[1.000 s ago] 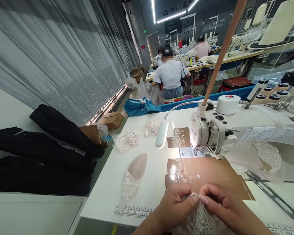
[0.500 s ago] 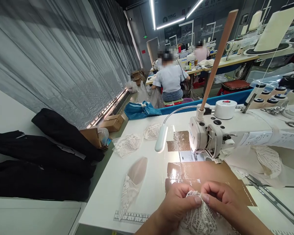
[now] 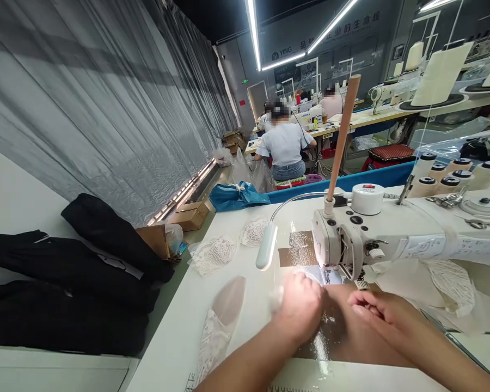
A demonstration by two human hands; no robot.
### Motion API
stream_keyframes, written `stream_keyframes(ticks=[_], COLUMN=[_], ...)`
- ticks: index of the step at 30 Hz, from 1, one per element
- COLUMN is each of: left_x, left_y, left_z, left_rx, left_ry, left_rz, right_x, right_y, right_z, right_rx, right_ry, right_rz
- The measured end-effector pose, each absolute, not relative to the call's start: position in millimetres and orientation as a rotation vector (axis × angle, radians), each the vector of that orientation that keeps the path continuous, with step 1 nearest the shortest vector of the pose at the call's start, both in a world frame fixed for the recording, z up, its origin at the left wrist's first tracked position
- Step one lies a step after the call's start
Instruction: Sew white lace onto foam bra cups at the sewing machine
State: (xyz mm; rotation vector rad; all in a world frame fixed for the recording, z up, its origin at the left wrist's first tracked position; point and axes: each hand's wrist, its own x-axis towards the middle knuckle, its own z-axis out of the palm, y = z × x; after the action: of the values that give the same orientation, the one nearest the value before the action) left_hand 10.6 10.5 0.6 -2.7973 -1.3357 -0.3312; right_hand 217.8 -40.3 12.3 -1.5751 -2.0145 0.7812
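Beside the needle plate [image 3: 329,275] of the white sewing machine [image 3: 326,239], my left hand [image 3: 300,307] is closed and blurred. Pale lace [image 3: 275,299] shows smeared at its left side; most of the piece is hidden under the hand. My right hand [image 3: 386,313] hovers over the brown covered patch [image 3: 351,340], right of the needle area, with its fingers curled together. What it holds, if anything, is hidden. The two hands are apart.
Lace cups [image 3: 214,255] and a pointed lace piece [image 3: 222,321] lie left. A lamp [image 3: 267,247] hangs over the table. Fabric [image 3: 449,283] and partly covered metal scissors [image 3: 457,340] are right. A seated person [image 3: 286,144] is ahead.
Both hands have moved forward and apart, the left to the needle plate and the right toward the machine's front. The lace they pinched together is now mostly out of sight. The view has tilted up.
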Motion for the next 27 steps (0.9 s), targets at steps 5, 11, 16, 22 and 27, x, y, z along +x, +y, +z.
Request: stream_keyframes(ticks=[5,11,16,22,27], left_x=[47.1,14.7,3.3,10.1,6.2], left_y=[-19.7,-16.2,3.1,10.3,31.7], left_z=[-13.4,29.5,28.6,-5.0,-10.0], left_rx=[-2.842,-3.211,-3.311,-3.112,-3.148], left_ry=[-1.217,-1.264,-1.265,-1.166,-1.093], left_rz=[-0.075,-0.151,-0.414,-0.548,-0.598], right_x=[202.6,195.0,194.8,191.3,187.2], right_y=[-22.4,-29.9,-31.9,-28.4,-22.9], right_z=[9.0,-21.1,-33.2,-35.7,-33.6], right_rx=[-1.508,-1.429,-1.407,-1.459,-1.57], right_ry=[-2.202,-2.356,-2.358,-2.334,-2.314], right_rz=[0.636,0.383,0.161,0.001,-0.042])
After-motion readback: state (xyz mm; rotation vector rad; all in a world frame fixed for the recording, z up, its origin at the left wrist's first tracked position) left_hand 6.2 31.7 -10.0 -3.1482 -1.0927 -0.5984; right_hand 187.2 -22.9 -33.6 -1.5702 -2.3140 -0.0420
